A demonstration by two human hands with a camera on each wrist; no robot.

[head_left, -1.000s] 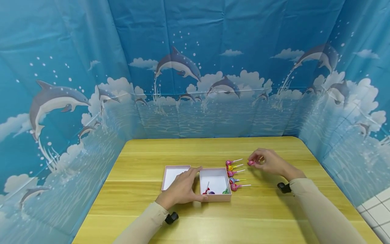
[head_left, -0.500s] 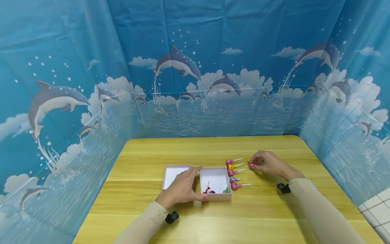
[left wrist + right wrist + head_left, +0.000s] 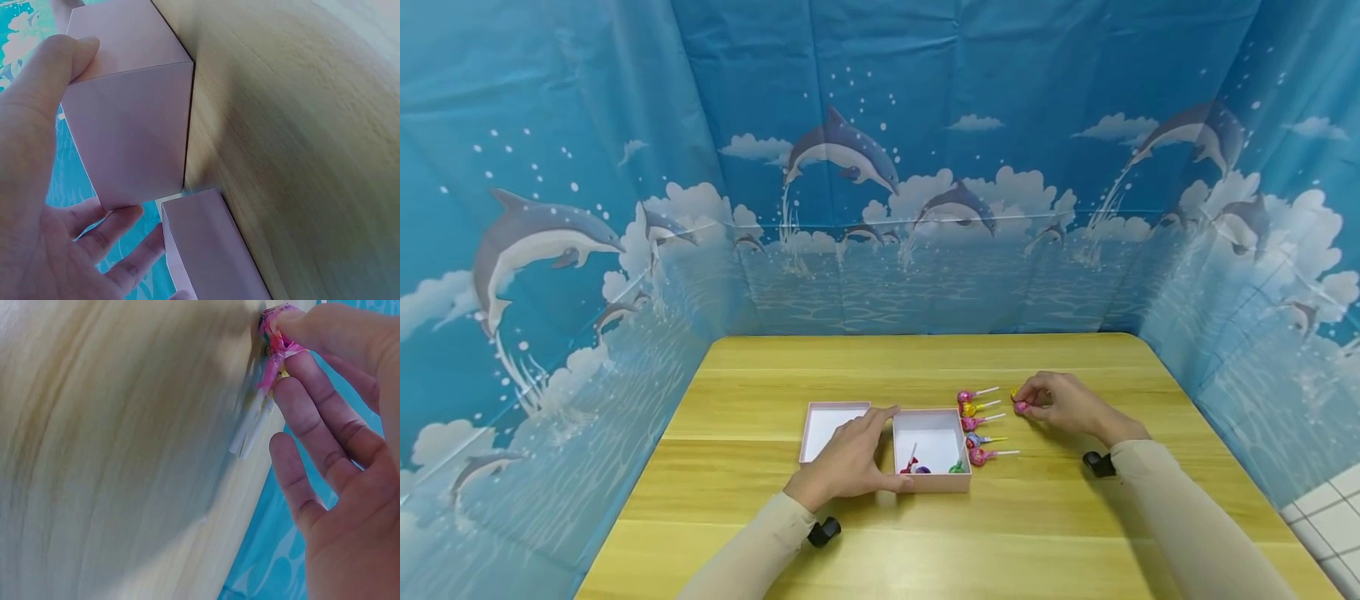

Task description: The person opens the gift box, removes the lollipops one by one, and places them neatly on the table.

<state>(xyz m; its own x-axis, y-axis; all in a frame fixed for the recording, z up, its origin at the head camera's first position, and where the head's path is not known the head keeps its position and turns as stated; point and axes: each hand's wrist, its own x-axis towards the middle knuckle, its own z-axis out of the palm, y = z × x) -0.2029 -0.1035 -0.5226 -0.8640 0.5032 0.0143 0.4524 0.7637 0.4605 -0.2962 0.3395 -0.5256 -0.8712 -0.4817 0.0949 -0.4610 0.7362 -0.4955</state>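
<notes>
My left hand (image 3: 847, 458) holds the open pink box (image 3: 934, 483), thumb on its near wall and fingers at its far left corner. Inside the white-lined box lie a red lollipop (image 3: 909, 467), a purple one (image 3: 922, 471) and a green one (image 3: 957, 467). Farther right, my right hand (image 3: 1063, 407) pinches a pink-wrapped lollipop (image 3: 1021, 407) by its head, close over the table. In the right wrist view two white sticks (image 3: 249, 428) show below this pink wrapper (image 3: 282, 331). A yellow-wrapped lollipop (image 3: 1014, 393) peeks out just beyond the fingers, mostly hidden.
Several lollipops (image 3: 973, 423) lie in a column along the box's right side, sticks pointing right. The pink box lid (image 3: 832, 417), white inside, lies left of the box, partly behind my left hand. A dolphin-print curtain (image 3: 880, 275) surrounds the wooden table (image 3: 760, 358).
My right hand has lowered the pink lollipop slightly toward me, and the yellow one beyond shows more. The left hand keeps its hold on the box.
</notes>
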